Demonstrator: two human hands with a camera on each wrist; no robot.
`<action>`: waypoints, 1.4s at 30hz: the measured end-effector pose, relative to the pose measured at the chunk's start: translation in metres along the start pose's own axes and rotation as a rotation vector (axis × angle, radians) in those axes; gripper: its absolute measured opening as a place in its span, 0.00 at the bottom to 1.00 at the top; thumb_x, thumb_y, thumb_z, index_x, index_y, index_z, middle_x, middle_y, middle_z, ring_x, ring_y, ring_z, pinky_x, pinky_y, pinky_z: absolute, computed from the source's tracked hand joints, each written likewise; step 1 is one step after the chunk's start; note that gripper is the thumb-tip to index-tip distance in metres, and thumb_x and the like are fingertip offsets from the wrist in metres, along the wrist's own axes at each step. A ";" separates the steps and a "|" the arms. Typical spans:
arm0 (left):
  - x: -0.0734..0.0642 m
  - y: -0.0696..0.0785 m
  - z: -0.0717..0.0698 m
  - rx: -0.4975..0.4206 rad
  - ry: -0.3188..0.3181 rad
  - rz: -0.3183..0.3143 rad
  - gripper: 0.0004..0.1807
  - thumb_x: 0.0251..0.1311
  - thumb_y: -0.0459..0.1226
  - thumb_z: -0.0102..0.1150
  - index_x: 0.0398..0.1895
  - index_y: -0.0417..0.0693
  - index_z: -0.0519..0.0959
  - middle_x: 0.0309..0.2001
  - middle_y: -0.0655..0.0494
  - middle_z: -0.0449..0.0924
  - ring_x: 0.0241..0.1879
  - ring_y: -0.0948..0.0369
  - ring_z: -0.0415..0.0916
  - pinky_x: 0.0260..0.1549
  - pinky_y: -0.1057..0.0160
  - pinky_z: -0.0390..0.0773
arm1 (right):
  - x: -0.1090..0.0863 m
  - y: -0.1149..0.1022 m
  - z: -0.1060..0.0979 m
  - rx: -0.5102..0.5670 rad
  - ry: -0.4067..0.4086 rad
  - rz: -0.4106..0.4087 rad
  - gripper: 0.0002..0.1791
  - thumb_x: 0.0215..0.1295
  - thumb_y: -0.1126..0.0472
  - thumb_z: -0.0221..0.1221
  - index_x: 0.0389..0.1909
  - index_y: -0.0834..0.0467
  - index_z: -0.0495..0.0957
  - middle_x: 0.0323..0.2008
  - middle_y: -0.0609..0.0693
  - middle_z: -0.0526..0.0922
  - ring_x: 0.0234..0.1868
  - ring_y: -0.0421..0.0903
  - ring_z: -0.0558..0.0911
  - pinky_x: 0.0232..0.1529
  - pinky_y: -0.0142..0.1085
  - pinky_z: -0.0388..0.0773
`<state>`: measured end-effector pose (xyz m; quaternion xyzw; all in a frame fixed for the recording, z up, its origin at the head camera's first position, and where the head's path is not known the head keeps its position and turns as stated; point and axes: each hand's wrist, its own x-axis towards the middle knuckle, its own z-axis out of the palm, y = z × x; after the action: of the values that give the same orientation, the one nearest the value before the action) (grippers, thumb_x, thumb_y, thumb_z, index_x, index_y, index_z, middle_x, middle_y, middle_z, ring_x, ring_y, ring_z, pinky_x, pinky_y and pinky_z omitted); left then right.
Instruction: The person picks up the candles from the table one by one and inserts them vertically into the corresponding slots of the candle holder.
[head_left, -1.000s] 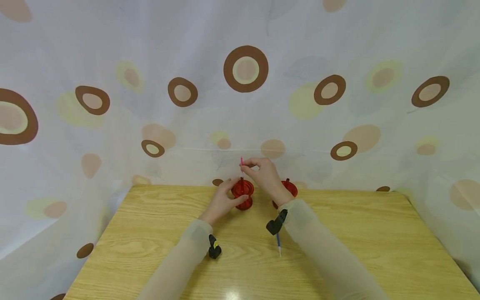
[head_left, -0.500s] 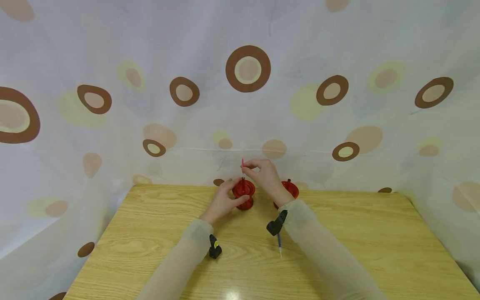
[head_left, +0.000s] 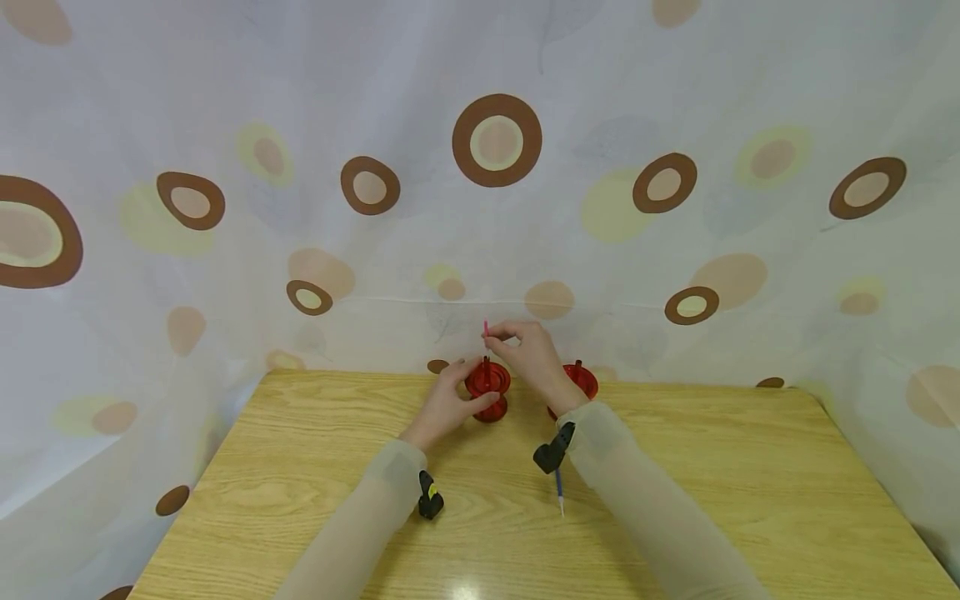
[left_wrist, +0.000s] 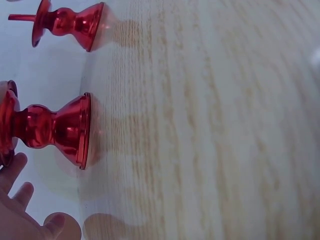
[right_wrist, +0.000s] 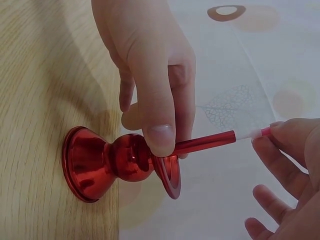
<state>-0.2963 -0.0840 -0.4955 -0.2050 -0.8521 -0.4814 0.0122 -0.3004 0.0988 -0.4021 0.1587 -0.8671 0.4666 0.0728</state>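
Upright near the table's back edge, a shiny red candlestick has a narrow tube rising from its dish. My left hand grips its dish, thumb on the near side and fingers around the far side. Above it, my right hand pinches a thin pink-and-white stick between thumb and forefinger, the other fingers spread loosely. The stick's white end meets the tube's top in the right wrist view; I cannot tell how far it is inside. Its kind is unclear.
A second red candlestick stands to the right, partly behind my right wrist. A thin blue stick with a white end lies on the wooden table beneath my right forearm. A patterned curtain hangs behind.
My right hand has come down very slightly with the pink-and-white stick toward the tube. The left hand keeps its grip on the candlestick. The head view has shifted a little.
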 end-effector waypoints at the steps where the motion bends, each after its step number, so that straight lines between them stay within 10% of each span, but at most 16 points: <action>1: 0.000 0.000 0.000 -0.001 0.001 -0.003 0.40 0.66 0.46 0.71 0.77 0.42 0.68 0.75 0.40 0.66 0.78 0.39 0.54 0.74 0.37 0.58 | 0.000 0.000 0.000 0.000 0.000 -0.001 0.12 0.74 0.59 0.63 0.49 0.63 0.88 0.48 0.56 0.90 0.57 0.55 0.82 0.63 0.55 0.76; 42: 0.000 -0.001 0.001 -0.011 0.016 0.023 0.40 0.65 0.44 0.72 0.78 0.45 0.68 0.75 0.42 0.67 0.79 0.40 0.53 0.75 0.38 0.55 | -0.003 0.011 0.007 0.027 -0.031 0.020 0.14 0.75 0.57 0.63 0.52 0.62 0.88 0.53 0.56 0.88 0.62 0.56 0.80 0.65 0.56 0.74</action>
<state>-0.2967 -0.0837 -0.4973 -0.2111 -0.8468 -0.4877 0.0232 -0.3011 0.0995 -0.4159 0.1581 -0.8633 0.4765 0.0525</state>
